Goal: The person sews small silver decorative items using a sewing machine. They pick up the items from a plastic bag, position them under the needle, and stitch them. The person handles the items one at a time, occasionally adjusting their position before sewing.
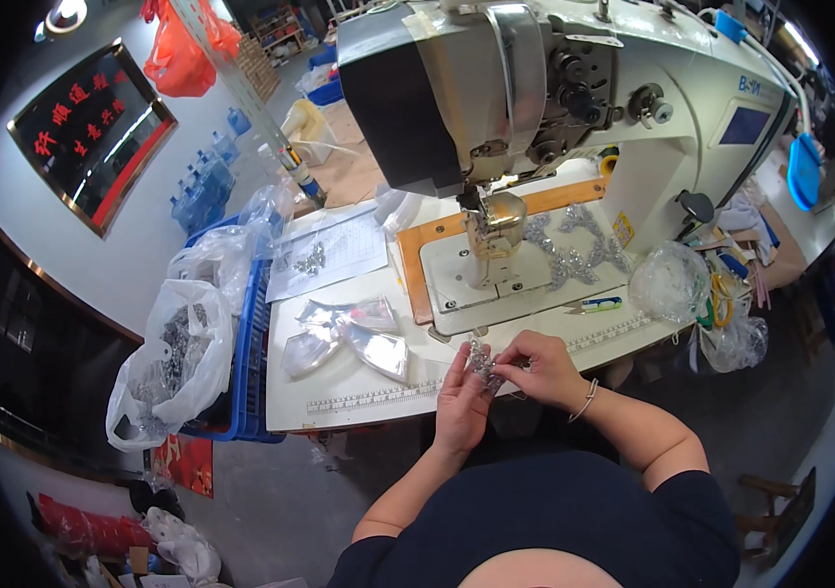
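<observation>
Just off the front edge of the sewing table (339, 416), both my hands hold a small silvery, sparkly piece (483, 367) whose exact kind I cannot make out. My left hand (461, 410) supports it palm up along the fingers. My right hand (545, 370) pinches its right side between thumb and fingertips. Beyond them stands an industrial sewing machine (672, 162) with its presser foot area (491, 255) over a metal plate. More silvery sparkly pieces (574, 250) lie to the right of the needle. A thread snipper (594, 306) rests on the table, right of my hands.
Clear plastic pouches (378, 348) lie left of the plate, near a paper sheet (354, 260) with small silvery bits. A blue crate (253, 363) with plastic bags (177, 353) borders the table's left side. Further right are a clear bag (672, 282) and yellow-handled scissors (722, 299).
</observation>
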`<move>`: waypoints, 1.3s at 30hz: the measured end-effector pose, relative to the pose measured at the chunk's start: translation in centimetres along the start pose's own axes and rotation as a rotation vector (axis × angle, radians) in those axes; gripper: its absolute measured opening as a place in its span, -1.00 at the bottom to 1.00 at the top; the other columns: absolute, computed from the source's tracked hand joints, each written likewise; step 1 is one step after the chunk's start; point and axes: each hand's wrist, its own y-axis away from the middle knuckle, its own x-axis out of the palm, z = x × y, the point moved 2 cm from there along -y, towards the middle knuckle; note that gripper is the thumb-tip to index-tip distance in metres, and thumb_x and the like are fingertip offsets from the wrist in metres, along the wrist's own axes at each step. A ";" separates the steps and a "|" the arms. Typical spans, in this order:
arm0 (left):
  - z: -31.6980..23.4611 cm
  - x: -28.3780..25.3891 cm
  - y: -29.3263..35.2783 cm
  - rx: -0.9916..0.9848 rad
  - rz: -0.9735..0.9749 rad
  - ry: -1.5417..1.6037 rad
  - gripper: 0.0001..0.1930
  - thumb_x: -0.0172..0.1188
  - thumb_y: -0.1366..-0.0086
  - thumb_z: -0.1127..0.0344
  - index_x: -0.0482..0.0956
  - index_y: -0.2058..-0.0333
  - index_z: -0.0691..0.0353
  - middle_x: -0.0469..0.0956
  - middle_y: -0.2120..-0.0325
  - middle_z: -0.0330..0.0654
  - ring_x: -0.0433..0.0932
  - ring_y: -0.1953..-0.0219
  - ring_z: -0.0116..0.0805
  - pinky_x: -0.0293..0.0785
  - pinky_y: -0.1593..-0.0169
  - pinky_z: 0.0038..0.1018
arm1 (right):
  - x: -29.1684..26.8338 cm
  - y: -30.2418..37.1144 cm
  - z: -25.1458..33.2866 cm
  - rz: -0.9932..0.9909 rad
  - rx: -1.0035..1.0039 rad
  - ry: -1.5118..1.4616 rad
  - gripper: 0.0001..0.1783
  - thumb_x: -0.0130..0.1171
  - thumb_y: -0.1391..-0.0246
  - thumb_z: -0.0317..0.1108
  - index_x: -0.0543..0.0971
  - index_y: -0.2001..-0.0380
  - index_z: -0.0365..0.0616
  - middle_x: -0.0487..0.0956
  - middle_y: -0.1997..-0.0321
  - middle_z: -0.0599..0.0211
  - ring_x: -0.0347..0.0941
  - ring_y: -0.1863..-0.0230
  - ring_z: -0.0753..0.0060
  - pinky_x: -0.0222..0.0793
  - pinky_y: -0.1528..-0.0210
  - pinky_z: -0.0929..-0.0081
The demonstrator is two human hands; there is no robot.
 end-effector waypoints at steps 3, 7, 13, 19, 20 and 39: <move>0.6 -0.9 -0.4 0.035 -0.029 -0.046 -0.53 -0.07 -0.32 0.52 0.14 -0.19 0.21 0.32 -0.10 -0.07 0.36 -0.11 -0.18 0.34 -0.15 -0.25 | -0.2 -0.2 0.1 0.053 -0.052 0.042 -0.80 0.37 0.22 -0.41 0.56 0.50 -0.19 0.52 0.48 0.27 0.50 0.47 0.33 0.43 0.37 0.48; -0.4 -1.4 -1.0 0.078 -0.025 0.090 -0.59 -0.07 -0.32 0.54 0.23 -0.14 0.20 0.39 -0.05 -0.13 0.39 -0.10 -0.16 0.38 -0.13 -0.23 | -2.7 -1.4 0.5 -0.098 -0.147 0.225 -0.46 0.43 0.30 -0.29 0.48 0.17 -0.16 0.41 0.22 0.22 0.36 0.10 0.23 0.30 0.03 0.34; -1.5 -0.8 -1.2 0.091 0.148 0.223 -0.62 -0.06 -0.32 0.51 0.26 -0.10 0.13 0.38 -0.06 -0.18 0.37 -0.12 -0.15 0.38 -0.14 -0.21 | -2.4 1.0 -4.4 -0.039 0.567 -0.645 -0.11 0.36 0.13 -0.29 0.10 -0.22 -0.24 0.41 0.02 0.20 0.40 0.06 0.32 0.34 0.00 0.41; -1.1 0.5 -1.0 0.140 -0.003 0.122 -0.62 -0.07 -0.34 0.47 0.23 -0.12 0.12 0.35 -0.09 -0.20 0.33 -0.15 -0.15 0.35 -0.17 -0.23 | -0.4 0.6 -0.9 0.018 0.521 -1.205 -0.07 0.26 0.07 -0.53 -0.06 -0.28 -0.26 0.56 0.25 0.36 0.51 0.21 0.53 0.40 0.25 0.67; -1.0 0.6 -0.9 0.138 -0.006 0.123 -0.62 -0.07 -0.34 0.47 0.23 -0.12 0.12 0.35 -0.09 -0.20 0.32 -0.15 -0.15 0.34 -0.17 -0.23 | 0.0 0.7 -1.4 -0.014 0.516 -1.166 -0.07 0.27 0.07 -0.53 -0.06 -0.28 -0.26 0.56 0.26 0.36 0.50 0.23 0.55 0.39 0.26 0.68; 1.5 0.4 0.0 0.039 -0.054 0.173 -0.64 -0.06 -0.34 0.45 0.26 -0.10 0.08 0.33 -0.10 -0.24 0.32 -0.14 -0.26 0.32 -0.17 -0.28 | 0.1 1.9 -1.4 0.004 0.557 -0.885 -0.60 0.28 0.13 -0.60 0.51 0.13 -0.29 0.58 0.20 0.26 0.50 0.20 0.49 0.40 0.07 0.58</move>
